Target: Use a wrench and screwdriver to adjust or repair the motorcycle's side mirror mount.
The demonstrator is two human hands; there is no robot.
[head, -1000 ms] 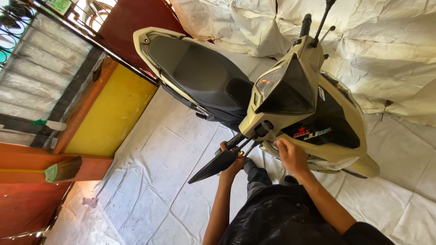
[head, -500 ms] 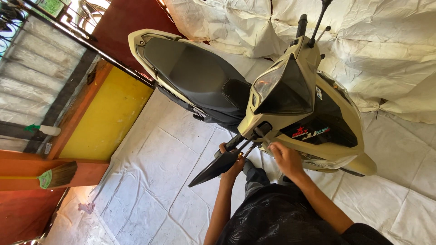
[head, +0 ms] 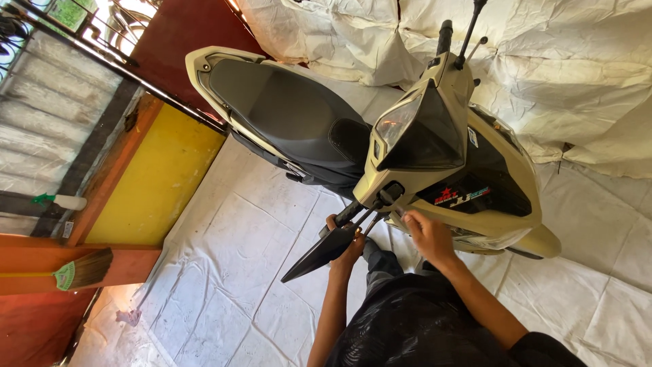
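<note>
the person's left hand (head: 348,246) is wrapped around the stem of a black rear-view mirror (head: 320,251) on a cream-coloured scooter (head: 475,211), fingers closed on it just where the mirror head begins; the mirror head runs long and flat, pointing down and to the left in the head view, away from the handlebar and out over the white sheet on the floor (head: 224,272). the right hand (head: 426,234) sits just beside it, to the right, curled at the base of the stem where it meets the handlebar cover — its fingertips are turned away from the camera, so whether it grips anything small there cannot be told. so the mirror lies between the two hands: the left holds its outer length, the right is nearer its root. beyond the handlebar the black seat (head: 285,115) stretches toward the upper left, and a second mirror stem (head: 470,30) stands up near the top of the view. to the left of the mirror tip the floor sheet is bare all the way to a yellow wall panel (head: 156,183), with a broom (head: 81,270) leaning well apart — the scooter's body closes off the right side.
</note>
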